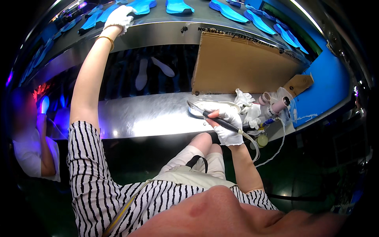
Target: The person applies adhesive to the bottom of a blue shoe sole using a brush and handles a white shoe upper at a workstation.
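My left hand (119,19), in a white glove, reaches far out over the dark belt (199,15), its fingers loosely bent and apart. Its fingertips meet the near end of a blue insole (143,6), and another blue insole (106,15) lies beside the hand. Nearer to me, my gloved right hand (228,125) is closed around a slim, corded black-handled tool (221,122) with a pointed metal tip. Beneath that tip, a white shoe-sole-shaped piece (215,106) lies on the shiny metal shelf (146,114), partly covered by the hand.
More blue insoles (227,12) lie along the belt. A cardboard sheet (241,63) leans below the belt's edge. White gloves (248,106) and pink spools (279,105) crowd the shelf's right end, near a blue panel (325,87). Another person (33,146) is at the left.
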